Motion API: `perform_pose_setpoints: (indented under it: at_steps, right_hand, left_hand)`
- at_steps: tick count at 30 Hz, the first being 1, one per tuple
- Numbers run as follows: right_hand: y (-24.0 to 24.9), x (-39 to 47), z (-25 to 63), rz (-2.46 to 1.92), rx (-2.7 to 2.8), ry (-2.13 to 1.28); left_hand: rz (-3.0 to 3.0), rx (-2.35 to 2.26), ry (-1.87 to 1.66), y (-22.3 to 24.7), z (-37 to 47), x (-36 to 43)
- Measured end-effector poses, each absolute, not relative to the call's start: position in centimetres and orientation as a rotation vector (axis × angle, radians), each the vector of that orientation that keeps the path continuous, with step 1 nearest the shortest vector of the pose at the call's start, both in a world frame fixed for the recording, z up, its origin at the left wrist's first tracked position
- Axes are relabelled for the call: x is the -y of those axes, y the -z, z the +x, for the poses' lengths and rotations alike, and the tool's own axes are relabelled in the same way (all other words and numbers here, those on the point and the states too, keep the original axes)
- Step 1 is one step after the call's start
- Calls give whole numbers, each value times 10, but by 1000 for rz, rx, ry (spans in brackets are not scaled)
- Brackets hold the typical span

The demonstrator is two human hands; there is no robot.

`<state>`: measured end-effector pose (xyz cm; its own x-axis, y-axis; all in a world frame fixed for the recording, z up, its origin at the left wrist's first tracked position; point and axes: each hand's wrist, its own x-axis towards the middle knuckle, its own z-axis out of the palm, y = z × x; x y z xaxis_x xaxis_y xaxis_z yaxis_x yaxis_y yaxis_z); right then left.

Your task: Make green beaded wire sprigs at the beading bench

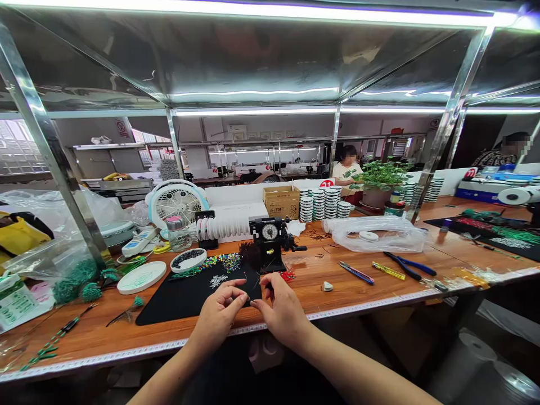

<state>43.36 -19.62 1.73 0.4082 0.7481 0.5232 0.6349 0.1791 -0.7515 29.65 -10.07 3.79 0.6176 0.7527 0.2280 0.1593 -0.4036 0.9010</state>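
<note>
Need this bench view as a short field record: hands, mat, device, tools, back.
left hand: at front edge of black mat, thumb and finger together; anything held too small to identify
right hand: beside left; grip unclear
mat: white pieces in a loose pile
device: black, with round dial, behind hands
tools, right: yellow-handled tool, blue-handled pliers
back: fan, cardboard box, potted plant, person in light top

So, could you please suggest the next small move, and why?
I'd perhaps ease the left hand and right hand further over the mat: their fingertips nearly meet near the front edge of the table, and anything between them is too small to make out, so it could drop unseen.
</note>
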Motion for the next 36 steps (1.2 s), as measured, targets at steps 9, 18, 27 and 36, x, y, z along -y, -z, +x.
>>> perform_pose_setpoints:
  at_steps: [9, 18, 27, 36]
  right_hand:
    - [-27, 207, 438, -1399, 1311, 52]
    - [-20, 199, 435, -1399, 1396, 25]
    - [7, 194, 433, -1455, 1163, -1]
    - [12, 195, 431, -1473, 1161, 101]
  left_hand:
    - [1972, -782, -756, -36, 297, 104]
    - [1876, -721, -697, -31, 302, 106]
    - [1483, -718, -489, -20, 312, 103]
    - [1476, -752, -432, -25, 313, 102]
